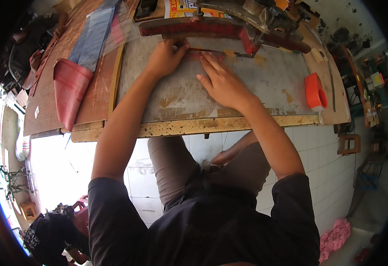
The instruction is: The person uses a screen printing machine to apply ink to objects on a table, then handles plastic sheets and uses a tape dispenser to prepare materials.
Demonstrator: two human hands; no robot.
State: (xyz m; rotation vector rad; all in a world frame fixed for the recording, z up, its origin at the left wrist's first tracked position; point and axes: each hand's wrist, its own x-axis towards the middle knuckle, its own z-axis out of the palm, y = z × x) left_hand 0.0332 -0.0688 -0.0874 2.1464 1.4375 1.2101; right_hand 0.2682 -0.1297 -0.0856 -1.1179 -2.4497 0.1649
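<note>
A thin reddish strip with a dark edge lies on the worn grey board in front of a machine's red metal bar. At the strip's left end my left hand has its fingers curled and thumb drawn in. What it pinches there is too small to make out. My right hand lies flat, its fingers stretched forward and their tips touching the strip. The thumb stands apart from them.
Left of the board are a folded red sheet and clear bluish plastic sheets. An orange tape roll stands at the right edge. The metal machine spans the back. Other people are at the left.
</note>
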